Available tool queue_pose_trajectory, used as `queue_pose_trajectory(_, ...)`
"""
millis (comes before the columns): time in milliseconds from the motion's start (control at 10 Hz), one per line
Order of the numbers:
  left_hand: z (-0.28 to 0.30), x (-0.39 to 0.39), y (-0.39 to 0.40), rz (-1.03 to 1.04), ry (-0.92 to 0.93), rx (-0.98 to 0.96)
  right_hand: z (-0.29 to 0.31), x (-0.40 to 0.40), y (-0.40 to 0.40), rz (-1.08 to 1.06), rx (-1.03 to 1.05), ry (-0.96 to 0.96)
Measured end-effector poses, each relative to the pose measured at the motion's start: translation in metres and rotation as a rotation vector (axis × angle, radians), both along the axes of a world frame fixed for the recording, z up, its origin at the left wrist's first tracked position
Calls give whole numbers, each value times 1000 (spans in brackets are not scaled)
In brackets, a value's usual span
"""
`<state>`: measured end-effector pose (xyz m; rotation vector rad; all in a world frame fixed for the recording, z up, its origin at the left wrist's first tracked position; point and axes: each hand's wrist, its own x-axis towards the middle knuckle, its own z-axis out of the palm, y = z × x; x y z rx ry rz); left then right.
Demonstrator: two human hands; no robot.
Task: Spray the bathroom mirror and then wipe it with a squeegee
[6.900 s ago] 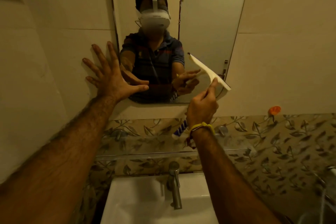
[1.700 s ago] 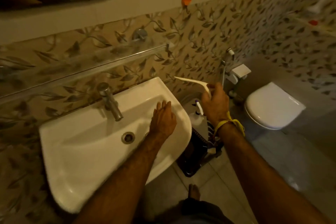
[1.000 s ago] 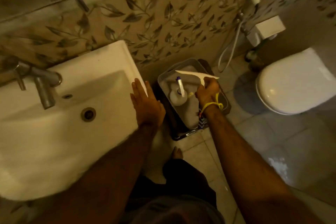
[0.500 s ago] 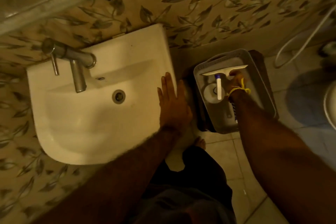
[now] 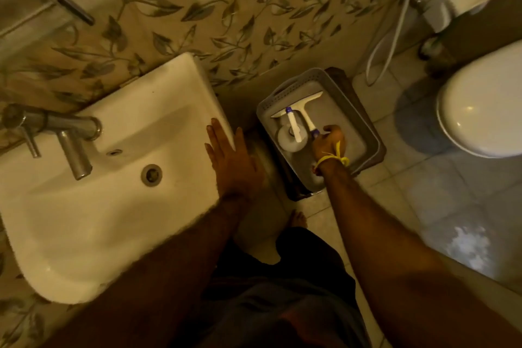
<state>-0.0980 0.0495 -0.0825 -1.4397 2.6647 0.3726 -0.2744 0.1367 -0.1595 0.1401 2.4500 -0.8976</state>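
Note:
A white squeegee (image 5: 302, 106) lies inside the grey basket (image 5: 350, 110) on the floor, its blade toward the wall. My right hand (image 5: 327, 143) is down in the basket with fingers curled round the end of the squeegee's handle. A white spray bottle (image 5: 291, 138) stands upright in the basket just left of that hand. My left hand (image 5: 231, 158) rests flat, fingers straight, on the right rim of the white sink (image 5: 84, 220). The mirror is out of view.
A steel tap (image 5: 67, 138) sits at the sink's left. The toilet (image 5: 485, 104) stands at the right, with a hose (image 5: 387, 37) and a white holder on the wall behind. My bare foot (image 5: 296, 219) is on the tiled floor below the basket.
I turned from the mirror and bent down to the basket. My right hand lowered the squeegee into it, so it now lies flat. My left hand moved from the wall to the sink rim.

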Motion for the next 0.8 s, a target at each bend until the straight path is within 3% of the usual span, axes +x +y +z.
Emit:
queue_pose_trajectory(200,3,1,0,-27,-49,-8,24,41,34,-27,-52,116)
queue_pose_trajectory(400,19,12,-4,-42,68,73,62,86,38,81,-99,240)
queue_pose_trajectory(700,62,151,-27,-126,422,176,142,199,-27,258,-260,381)
queue_pose_trajectory(800,72,193,-54,-85,461,230,166,243,-65,350,-321,420)
